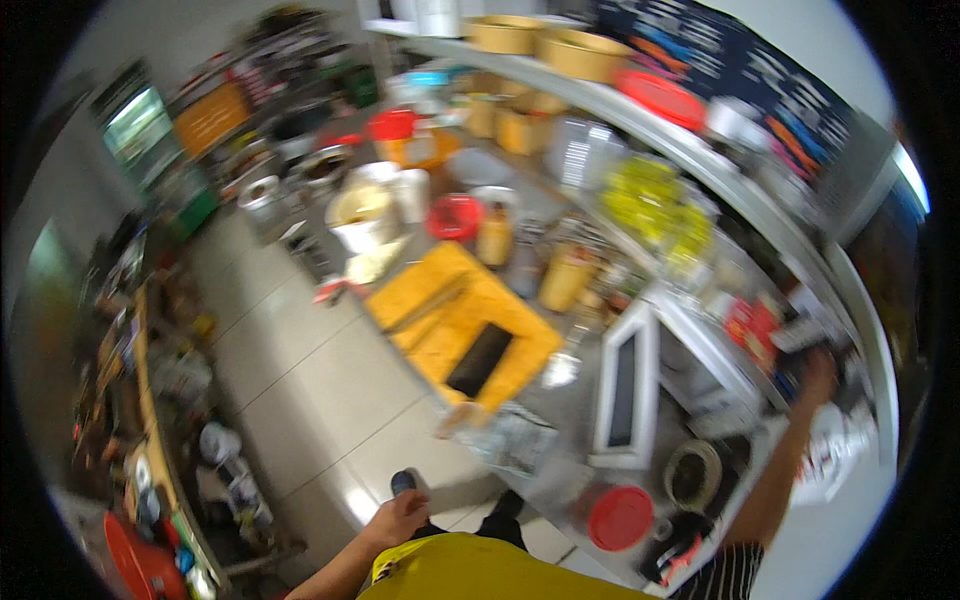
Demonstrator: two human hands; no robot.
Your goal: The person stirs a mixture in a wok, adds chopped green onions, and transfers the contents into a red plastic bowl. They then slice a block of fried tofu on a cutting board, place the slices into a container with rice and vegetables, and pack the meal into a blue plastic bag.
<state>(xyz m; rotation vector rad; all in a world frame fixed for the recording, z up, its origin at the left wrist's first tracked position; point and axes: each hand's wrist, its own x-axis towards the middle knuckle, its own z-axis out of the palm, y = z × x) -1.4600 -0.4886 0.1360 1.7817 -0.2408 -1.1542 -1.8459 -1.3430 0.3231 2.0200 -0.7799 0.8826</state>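
My left hand (pixel 401 517) hangs loosely curled in front of my yellow apron, over the floor, and nothing shows in it. Far to the right my right hand (pixel 819 373) reaches among packed goods below a metal shelf. A white box (pixel 796 334) and a red packet (pixel 752 330) are close to its fingers. Blur hides whether the fingers hold anything. On the steel counter before me lies a yellow cutting board (pixel 424 281). A dark rectangular block or blade (pixel 480 360) rests on the board, beside a long thin tool (pixel 427 304), perhaps chopsticks.
A white-framed appliance (pixel 628 386) stands on the counter, with a red-lidded container (pixel 620 517) nearer me. Bottles (pixel 568 276) and a white tub (pixel 364 214) line the board's far side. Overhead runs a metal shelf edge (pixel 660 142). A cluttered wooden-edged shelf (pixel 154 420) borders the tiled floor (pixel 300 367).
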